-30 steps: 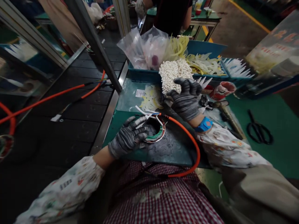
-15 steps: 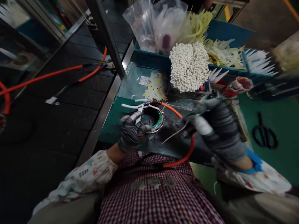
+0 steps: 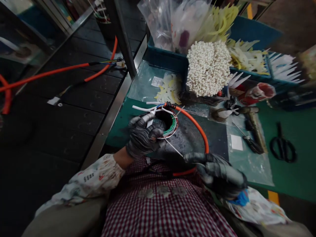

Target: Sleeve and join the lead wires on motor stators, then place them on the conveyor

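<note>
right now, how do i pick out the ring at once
Start at the green table, then find the gloved left hand near its front edge. That hand grips the ring. Its green inner edge and attached orange cable set it apart from the white bundle beyond.

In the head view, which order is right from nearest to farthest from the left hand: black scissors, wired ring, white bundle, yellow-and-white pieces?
1. Wired ring: in the left hand, at its right side.
2. Yellow-and-white pieces: ahead, slightly right.
3. White bundle: farther ahead and right.
4. Black scissors: far right, on the green surface.
</note>
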The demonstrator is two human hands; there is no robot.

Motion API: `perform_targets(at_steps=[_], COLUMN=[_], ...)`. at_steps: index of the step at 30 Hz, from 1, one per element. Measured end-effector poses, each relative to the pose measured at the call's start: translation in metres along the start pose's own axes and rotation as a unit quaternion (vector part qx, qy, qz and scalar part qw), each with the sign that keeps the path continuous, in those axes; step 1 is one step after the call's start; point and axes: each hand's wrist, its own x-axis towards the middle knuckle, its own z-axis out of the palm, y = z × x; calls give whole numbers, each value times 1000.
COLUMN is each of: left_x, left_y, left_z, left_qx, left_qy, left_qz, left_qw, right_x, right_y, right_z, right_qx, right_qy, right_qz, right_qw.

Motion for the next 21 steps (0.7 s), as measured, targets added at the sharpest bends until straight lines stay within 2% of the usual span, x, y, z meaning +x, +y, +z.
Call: perform_targets(at_steps=[2, 4, 6, 8, 11, 14, 16, 21], left_x=[-1, -1, 0, 2, 6, 7, 8, 10], left_y=[-3, -6, -9, -13, -18, -21, -21, -18], left_z=[0, 0, 0, -1, -4, -6, -6, -4], left_qx=[-21, -51, -73, -83, -100, -131, -129, -85], left_qy=[1, 9, 19, 20, -10, -33, -23, 31], left_qz=[2, 12, 30, 53, 61, 44, 46, 68], left_qw=[1000, 999, 997, 995, 993, 990, 990, 994], right_x=[-1, 8, 26, 51, 88, 112, 122, 131], right_y=[-5, -7, -6, -2, -1, -8, -15, -25], right_z=[-1, 3, 9, 13, 12, 9, 9, 6], right_qx=[30, -23, -134, -222, -266, -302, -290, -93], right_qy=[-40, -32, 8, 72, 125, 114, 75, 30], right_qz=[38, -11, -109, -189, -209, -222, -239, -241], right_qw=[998, 999, 985, 954, 933, 920, 924, 966])
